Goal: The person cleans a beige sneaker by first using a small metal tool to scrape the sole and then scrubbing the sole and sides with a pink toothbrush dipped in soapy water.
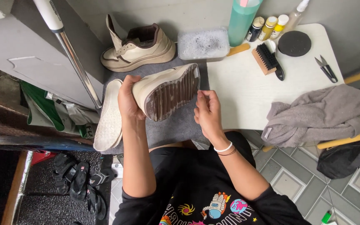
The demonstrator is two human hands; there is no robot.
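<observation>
Left hand [126, 100] grips the cream sneaker [163, 89] w/ fingers wrapped round its side, sole turned up, held above the grey mat [176, 125] on the bench [246, 87]. Right hand [207, 112] is at the toe edge, fingers pinched, poss. on a small cloth, can't tell. Best to keep the shoe braced firmly and work along the grooves. The ribbed brown outsole looks wet, w/ whitish suds; midsole pale.
</observation>
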